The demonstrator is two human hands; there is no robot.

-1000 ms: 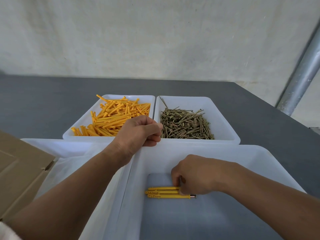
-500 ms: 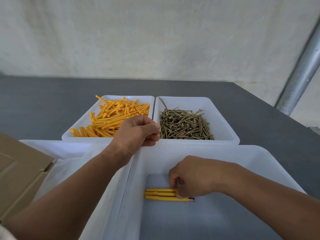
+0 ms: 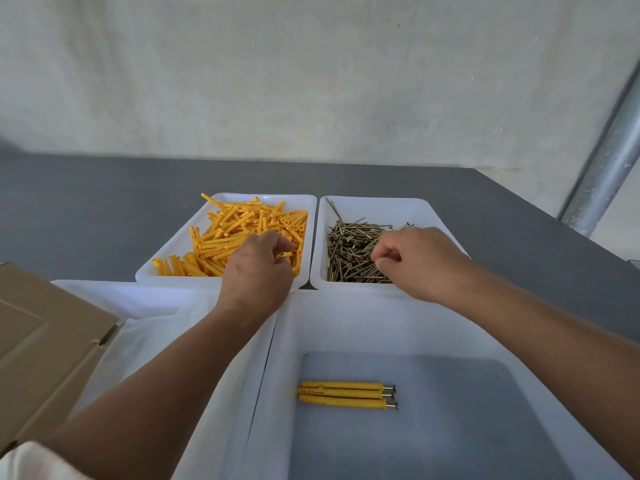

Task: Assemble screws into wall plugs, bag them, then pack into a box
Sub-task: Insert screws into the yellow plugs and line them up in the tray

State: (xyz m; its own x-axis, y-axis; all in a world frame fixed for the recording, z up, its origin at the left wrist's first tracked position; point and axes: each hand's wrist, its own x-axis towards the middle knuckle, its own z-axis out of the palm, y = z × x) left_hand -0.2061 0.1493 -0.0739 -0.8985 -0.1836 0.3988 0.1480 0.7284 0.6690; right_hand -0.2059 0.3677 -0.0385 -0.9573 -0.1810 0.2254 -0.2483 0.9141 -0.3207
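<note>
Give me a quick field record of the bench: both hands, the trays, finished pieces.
left hand: over plug tray, pinching a wall plug
right hand: fingers curled over screw tray; whether it holds anything is unclear
finished pieces: three, side by side in near bin
cardboard box: far left, partly in view

Light: bright, even, diffuse; direction unclear. Shadows: faint, soft-edged. Glare: white tray rims (image 3: 363,299) washed out, little detail. Focus: sharp throughout. Distortion: wide-angle bowing at edges; metal pole (image 3: 609,161) curves.
</note>
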